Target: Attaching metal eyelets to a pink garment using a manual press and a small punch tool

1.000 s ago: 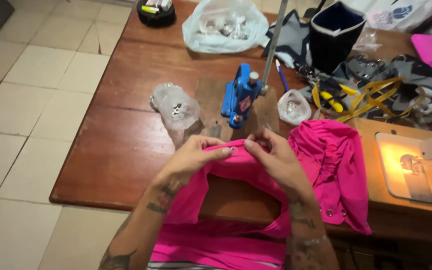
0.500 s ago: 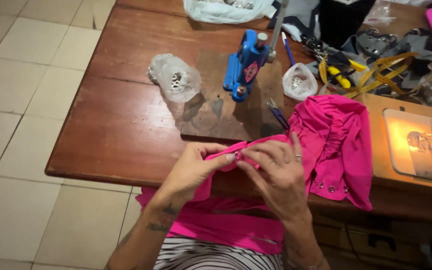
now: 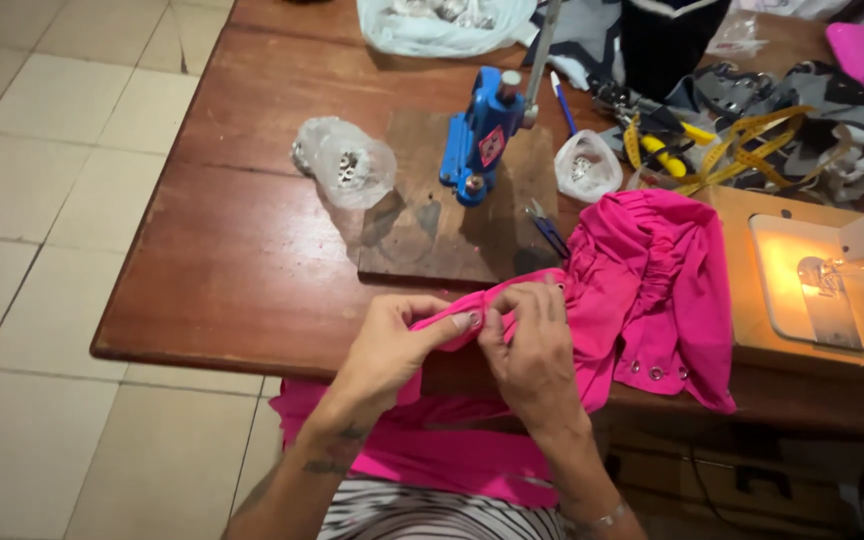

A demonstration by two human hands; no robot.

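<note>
A bright pink garment (image 3: 652, 290) lies bunched on the right of the wooden table (image 3: 242, 250) and hangs over its front edge into my lap. My left hand (image 3: 387, 345) and my right hand (image 3: 532, 350) pinch the same folded edge of the pink fabric at the table's front edge, thumbs and fingertips almost touching. Small metal snaps show along the garment's lower hem (image 3: 657, 372). Behind my hands a blue hand press (image 3: 477, 140) stands on a dark wooden board (image 3: 442, 240).
Two clear bags of metal snaps (image 3: 347, 165) (image 3: 587, 165) flank the press. Blue-handled snips (image 3: 549, 228) lie on the board. A lit sewing machine (image 3: 832, 280) sits at the right, with yellow tape measure (image 3: 732, 150), tools and cloth behind. Tiled floor lies at the left.
Both hands have kept hold of the pink fabric and drawn it toward the table's front edge. The view has tilted down and closer.
</note>
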